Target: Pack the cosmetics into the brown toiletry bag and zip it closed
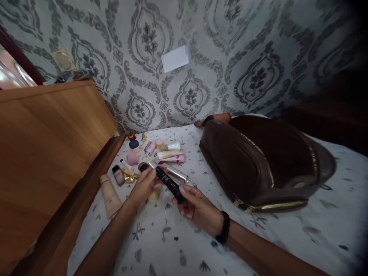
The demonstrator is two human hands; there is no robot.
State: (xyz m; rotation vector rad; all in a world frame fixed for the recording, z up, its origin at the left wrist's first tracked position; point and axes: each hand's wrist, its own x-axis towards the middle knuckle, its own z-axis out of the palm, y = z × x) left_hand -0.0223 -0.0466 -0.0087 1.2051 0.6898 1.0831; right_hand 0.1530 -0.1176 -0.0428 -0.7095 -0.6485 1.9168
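Note:
A black cosmetic tube [168, 182] with small pale lettering is held aslant over the bed by both hands. The fingers of my left hand [144, 183] close round its upper left end. At the lower right end, the thumb and fingers of my right hand [197, 201] pinch it; a black band circles that wrist. Just behind the tube lies a silver cylinder [176, 173], partly covered. Beside my left fingers is a makeup brush [143, 166] with a dark head. A pale yellow round item [153, 195] shows beneath the hands, partly hidden.
Cosmetics lie to the left: a beige tube [110, 196], a foundation bottle [118, 175], a pink sponge [132, 158], a blue-lidded jar [134, 145] and several tubes. An unzipped brown bag [230, 165] sits at right. A wooden panel [54, 153] borders the left; patterned wall behind.

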